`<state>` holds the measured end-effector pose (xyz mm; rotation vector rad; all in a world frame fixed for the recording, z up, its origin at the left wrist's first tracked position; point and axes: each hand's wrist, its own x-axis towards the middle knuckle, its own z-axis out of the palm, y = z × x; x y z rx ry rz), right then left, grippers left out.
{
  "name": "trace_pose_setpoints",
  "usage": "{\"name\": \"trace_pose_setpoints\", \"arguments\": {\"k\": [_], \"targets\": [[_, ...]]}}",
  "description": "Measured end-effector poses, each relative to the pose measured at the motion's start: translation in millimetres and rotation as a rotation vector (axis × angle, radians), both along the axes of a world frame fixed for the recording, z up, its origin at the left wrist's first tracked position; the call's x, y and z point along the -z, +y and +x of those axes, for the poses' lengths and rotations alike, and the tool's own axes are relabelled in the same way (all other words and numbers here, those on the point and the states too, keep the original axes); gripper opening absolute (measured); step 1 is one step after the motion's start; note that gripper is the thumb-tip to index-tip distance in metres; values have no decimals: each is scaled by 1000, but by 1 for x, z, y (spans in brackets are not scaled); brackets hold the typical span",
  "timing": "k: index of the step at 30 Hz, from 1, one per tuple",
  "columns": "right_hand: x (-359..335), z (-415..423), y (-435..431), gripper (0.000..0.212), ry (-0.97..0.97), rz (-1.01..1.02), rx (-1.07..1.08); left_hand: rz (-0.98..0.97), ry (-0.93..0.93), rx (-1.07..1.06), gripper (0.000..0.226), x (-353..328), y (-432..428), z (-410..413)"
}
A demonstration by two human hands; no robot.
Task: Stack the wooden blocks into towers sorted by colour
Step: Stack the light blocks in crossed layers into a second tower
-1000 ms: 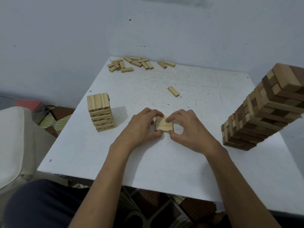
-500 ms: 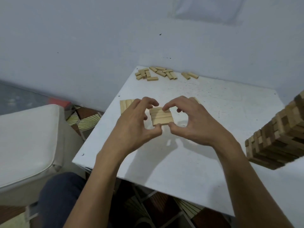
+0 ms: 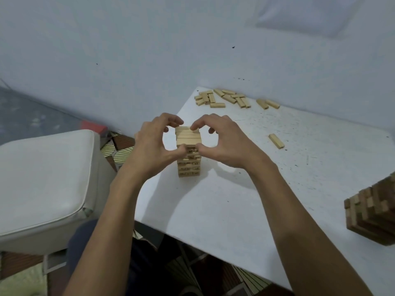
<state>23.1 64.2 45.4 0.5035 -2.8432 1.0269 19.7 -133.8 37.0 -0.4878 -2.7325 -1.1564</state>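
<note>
Forearms converged over the table's left; my left hand [image 3: 149, 146] and right hand [image 3: 224, 144], fingers curled, pinched blocks [image 3: 188, 135] atop tower [image 3: 189, 165].

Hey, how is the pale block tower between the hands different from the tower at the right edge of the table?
The pale tower is all light wood; the mixed tower combines light and dark brown blocks. The left hand and right hand grip the pale tower's top; nothing touches the mixed tower. Both stand on the white table.

Loose blocks [image 3: 226, 98] behind tower [image 3: 189, 155].
</note>
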Motion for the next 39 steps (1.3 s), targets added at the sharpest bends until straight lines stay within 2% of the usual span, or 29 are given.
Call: {"name": "trace_pose_setpoints", "arguments": {"k": [17,22,26,32,39], "targets": [[4,1,5,44,3,46,20,-21,-36,-7,57,6,-3,3],[13,8,30,35,45,-29,144,94,165,-20,33,4,16,16],[29,10,64,30,64,13,341,207,285,84,16,5,62,36],[55,1,113,33,32,257,586,126,105,282,15,40,128,25],[77,-16,139,32,4,321,597,-25,-43,237,21,77,172,-29]]}}
